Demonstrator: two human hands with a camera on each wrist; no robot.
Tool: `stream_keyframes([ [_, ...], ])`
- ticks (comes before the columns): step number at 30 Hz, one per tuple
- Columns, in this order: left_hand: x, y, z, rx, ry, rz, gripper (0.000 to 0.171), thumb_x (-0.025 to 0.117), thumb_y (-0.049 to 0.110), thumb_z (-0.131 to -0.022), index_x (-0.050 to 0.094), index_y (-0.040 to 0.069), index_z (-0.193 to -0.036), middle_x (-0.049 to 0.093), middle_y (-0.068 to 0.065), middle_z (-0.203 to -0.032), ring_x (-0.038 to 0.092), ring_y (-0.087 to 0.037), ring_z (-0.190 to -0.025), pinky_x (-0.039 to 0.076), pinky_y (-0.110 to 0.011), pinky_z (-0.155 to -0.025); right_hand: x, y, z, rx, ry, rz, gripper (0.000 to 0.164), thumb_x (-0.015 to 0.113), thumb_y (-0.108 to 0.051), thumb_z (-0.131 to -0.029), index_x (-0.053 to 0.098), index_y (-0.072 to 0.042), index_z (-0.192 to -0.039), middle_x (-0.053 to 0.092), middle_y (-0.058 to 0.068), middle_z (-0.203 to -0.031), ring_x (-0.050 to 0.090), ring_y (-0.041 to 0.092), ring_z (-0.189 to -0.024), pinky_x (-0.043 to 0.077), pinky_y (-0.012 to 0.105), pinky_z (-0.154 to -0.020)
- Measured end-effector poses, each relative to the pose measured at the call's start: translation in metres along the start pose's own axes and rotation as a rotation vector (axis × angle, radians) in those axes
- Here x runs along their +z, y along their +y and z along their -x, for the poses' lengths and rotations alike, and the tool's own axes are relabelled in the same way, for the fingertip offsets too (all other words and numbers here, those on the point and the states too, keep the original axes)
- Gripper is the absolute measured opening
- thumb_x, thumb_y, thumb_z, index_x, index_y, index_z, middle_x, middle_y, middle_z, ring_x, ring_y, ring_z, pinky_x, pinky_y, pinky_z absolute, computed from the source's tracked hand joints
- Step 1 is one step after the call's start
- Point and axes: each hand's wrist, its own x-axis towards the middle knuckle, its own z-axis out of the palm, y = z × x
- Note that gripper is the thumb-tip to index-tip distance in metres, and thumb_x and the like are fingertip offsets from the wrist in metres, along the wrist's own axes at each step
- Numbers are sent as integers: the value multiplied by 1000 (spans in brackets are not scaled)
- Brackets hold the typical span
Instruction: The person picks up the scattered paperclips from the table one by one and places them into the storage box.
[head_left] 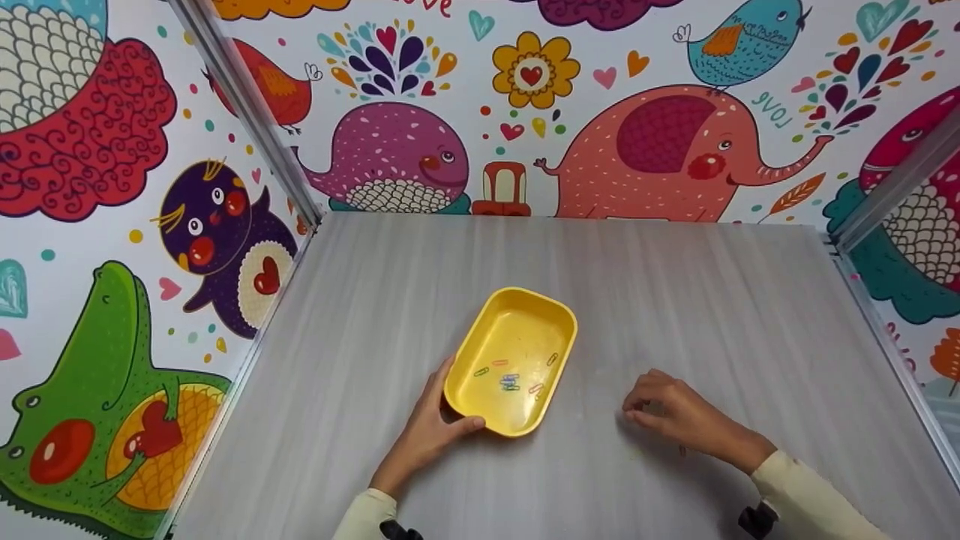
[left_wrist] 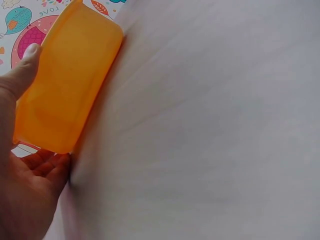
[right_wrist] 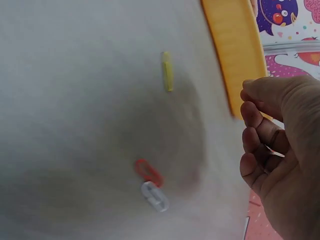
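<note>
My left hand [head_left: 429, 431] grips the near left corner of a yellow plastic tray [head_left: 457, 352], thumb on the rim and fingers along the outer side. Several coloured paper clips [head_left: 510, 382] lie on the tray floor. To the right, my right hand [head_left: 686, 416] hovers over the table, fingers loosely bent; nothing shows between them. Beneath it, the right wrist view has a yellow paper clip [right_wrist: 167, 71], a red paper clip [right_wrist: 148, 172] and a white paper clip [right_wrist: 155, 196] on the table. The red and white ones touch or overlap.
The grey wood-grain table [head_left: 360, 285] is bordered by metal rails [head_left: 251, 112] and panels printed with cartoon animals [head_left: 645, 157] at the back and sides. Cream sleeves [head_left: 810, 495] and dark wrist straps [head_left: 757, 519] cover both forearms.
</note>
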Motion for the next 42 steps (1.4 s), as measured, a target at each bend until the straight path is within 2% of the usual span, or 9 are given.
stream_keyframes([
  [4, 0, 0, 0, -6, 4, -4, 111, 92, 32, -94, 20, 22, -178, 37, -6, -173, 46, -22, -150, 33, -48, -127, 4, 5, 9, -43, 45, 17, 17, 85, -4, -97, 83, -20, -101, 72, -15, -98, 61, 10, -92, 54, 29, -78],
  [11, 0, -1, -1, 0, 6, -7, 111, 92, 33, -94, 20, 16, -178, 35, -9, -175, 43, -25, -154, 33, -49, -127, 12, 16, 26, -153, 104, 19, 22, 87, 1, -93, 82, -19, -100, 75, -3, -97, 60, 11, -92, 50, 22, -79],
  [23, 1, 0, 0, -6, 2, 4, 112, 92, 33, -94, 20, 19, -178, 35, -8, -175, 42, -25, -155, 29, -57, -128, 30, 25, 46, -119, 130, 27, 24, 91, -3, -90, 83, -23, -100, 69, -13, -98, 54, 7, -91, 45, 18, -74],
  [29, 0, 1, 0, -5, 5, 6, 111, 92, 33, -94, 20, 20, -178, 34, -7, -175, 42, -24, -155, 28, -57, -129, 33, 27, 49, -140, 134, 31, 26, 92, -1, -88, 83, -22, -102, 69, -12, -100, 53, 7, -91, 44, 17, -75],
  [42, 0, -1, -1, -3, 5, 7, 113, 92, 32, -93, 19, 14, -178, 34, -10, -175, 40, -28, -157, 27, -59, -128, 37, 30, 51, -237, 184, 48, 38, 94, 9, -80, 83, -22, -100, 68, -9, -100, 53, 9, -94, 43, 17, -77],
])
